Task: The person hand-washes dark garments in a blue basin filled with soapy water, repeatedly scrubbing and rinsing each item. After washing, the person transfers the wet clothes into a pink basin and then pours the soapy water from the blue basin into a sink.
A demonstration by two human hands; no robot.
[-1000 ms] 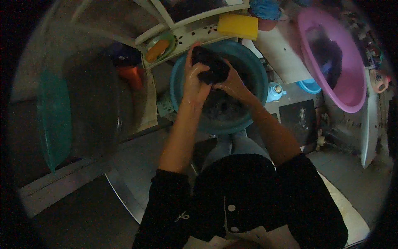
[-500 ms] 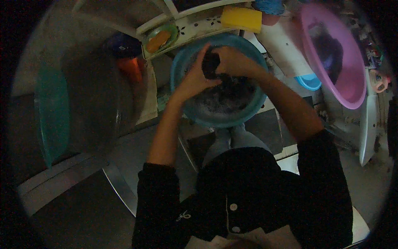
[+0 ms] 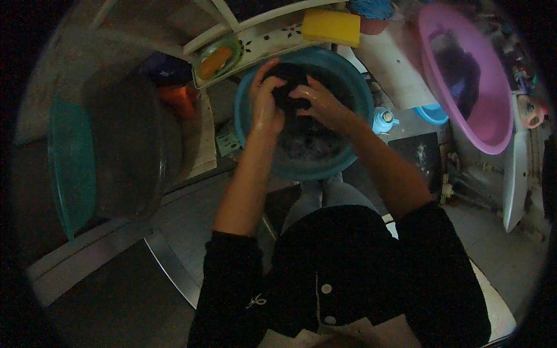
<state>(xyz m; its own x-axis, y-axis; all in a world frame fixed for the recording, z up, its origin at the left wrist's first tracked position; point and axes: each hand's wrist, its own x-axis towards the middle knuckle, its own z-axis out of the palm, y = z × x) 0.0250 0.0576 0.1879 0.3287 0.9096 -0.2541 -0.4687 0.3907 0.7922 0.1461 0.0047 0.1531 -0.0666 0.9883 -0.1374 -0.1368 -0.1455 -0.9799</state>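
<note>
Both hands are working over the teal basin [image 3: 355, 152], which is sitting on the floor just beyond the person's knees. The left hand [image 3: 266, 104] is curling closed around the left side of a dark wet cloth [image 3: 285, 87], and the right hand [image 3: 318, 104] is gripping the cloth's right side, fingers folded over it. The cloth is bunched between them above dark, soapy water. A yellow sponge [image 3: 331, 27] is lying at the far side, and a pink basin [image 3: 464, 75] is leaning at the far right.
</note>
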